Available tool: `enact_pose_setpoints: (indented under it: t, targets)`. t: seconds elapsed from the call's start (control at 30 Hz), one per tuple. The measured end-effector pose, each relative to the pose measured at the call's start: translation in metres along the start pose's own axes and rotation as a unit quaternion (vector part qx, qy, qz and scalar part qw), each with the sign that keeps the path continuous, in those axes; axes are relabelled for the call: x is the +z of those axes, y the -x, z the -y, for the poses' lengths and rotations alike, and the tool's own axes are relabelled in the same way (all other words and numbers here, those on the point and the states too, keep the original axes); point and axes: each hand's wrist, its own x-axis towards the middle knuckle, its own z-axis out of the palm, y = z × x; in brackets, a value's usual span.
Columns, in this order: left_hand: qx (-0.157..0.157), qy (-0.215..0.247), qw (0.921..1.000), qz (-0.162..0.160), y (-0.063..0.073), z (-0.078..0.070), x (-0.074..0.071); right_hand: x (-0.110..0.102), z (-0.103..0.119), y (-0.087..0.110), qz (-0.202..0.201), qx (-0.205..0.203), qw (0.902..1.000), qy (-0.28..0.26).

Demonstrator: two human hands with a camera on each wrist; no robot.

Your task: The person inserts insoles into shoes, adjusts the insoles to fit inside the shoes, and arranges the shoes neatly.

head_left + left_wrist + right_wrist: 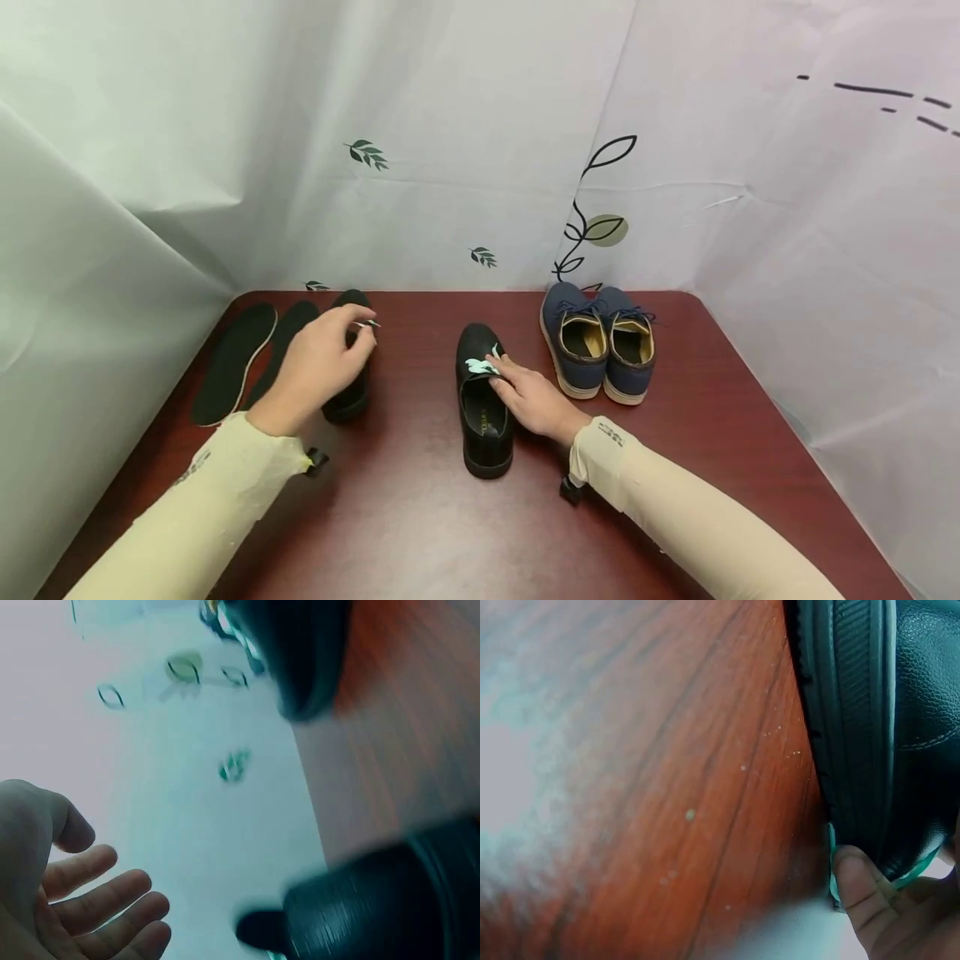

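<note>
A black lace-up shoe (487,417) with mint laces (480,365) sits mid-table, toe away. My right hand (536,402) holds it by its right side, near the laces. In the right wrist view, a fingertip lies against the ridged sole (855,712) beside a bit of mint lace (832,862). My left hand (324,354), nothing in it, has loosely bent fingers. It overlaps a second black shoe (348,404) in the head view. The left wrist view shows that shoe (367,900) apart from the fingers.
Two dark insoles (234,367) lie at the table's left edge, partly behind my left arm. A pair of navy shoes (592,358) with tan linings stands at the back right. White patterned sheets (450,125) hang around the reddish-brown table (405,517).
</note>
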Motion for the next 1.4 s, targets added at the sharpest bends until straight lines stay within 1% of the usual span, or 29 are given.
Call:
enact_pose_setpoints:
  t: [0.13, 0.23, 0.37, 0.47, 0.57, 0.67, 0.77, 0.9, 1.0, 1.13, 1.3, 1.4]
  targets:
    - [-0.044, -0.013, 0.999, -0.003, -0.007, 0.029, -0.006, -0.001, 0.0, 0.001, -0.003, 0.003, 1.0, 0.0]
    - [-0.068, -0.029, 0.9972, 0.013, -0.009, 0.052, -0.009, 0.0, 0.0, 0.001, -0.007, 0.003, 1.0, -0.003]
    - [-0.089, -0.053, 0.9933, 0.049, -0.009, 0.078, -0.009, 0.001, 0.0, 0.001, -0.011, -0.001, 0.9999, -0.004]
    - [-0.109, -0.06, 0.9887, 0.083, -0.008, 0.091, -0.008, 0.0, 0.001, 0.001, -0.008, 0.001, 0.9999, 0.006]
    - [-0.127, -0.059, 0.9828, 0.121, -0.009, 0.101, -0.005, -0.001, 0.001, 0.0, -0.001, 0.003, 0.9999, 0.015]
    - [-0.142, -0.064, 0.9766, 0.148, -0.01, 0.11, -0.002, -0.002, 0.001, 0.0, 0.002, 0.002, 0.9998, 0.019]
    - [-0.144, -0.081, 0.9717, 0.169, -0.009, 0.12, 0.002, -0.002, 0.002, 0.001, -0.002, -0.005, 0.9999, 0.014]
    - [-0.123, -0.106, 0.9674, 0.194, -0.004, 0.132, 0.007, -0.002, 0.002, 0.001, -0.005, -0.015, 0.9997, 0.019]
    - [-0.104, -0.124, 0.9648, 0.208, 0.001, 0.139, 0.01, 0.0, 0.002, 0.001, -0.007, -0.016, 0.9995, 0.026]
    - [-0.093, -0.134, 0.963, 0.214, 0.001, 0.14, 0.009, 0.0, 0.002, 0.002, -0.008, -0.014, 0.9996, 0.025]
    - [-0.094, -0.135, 0.9567, 0.24, -0.001, 0.134, -0.003, 0.0, 0.001, 0.001, -0.007, -0.017, 0.9996, 0.022]
    - [-0.09, -0.134, 0.9555, 0.247, -0.004, 0.131, -0.011, 0.0, 0.0, 0.001, -0.006, -0.013, 0.9997, 0.022]
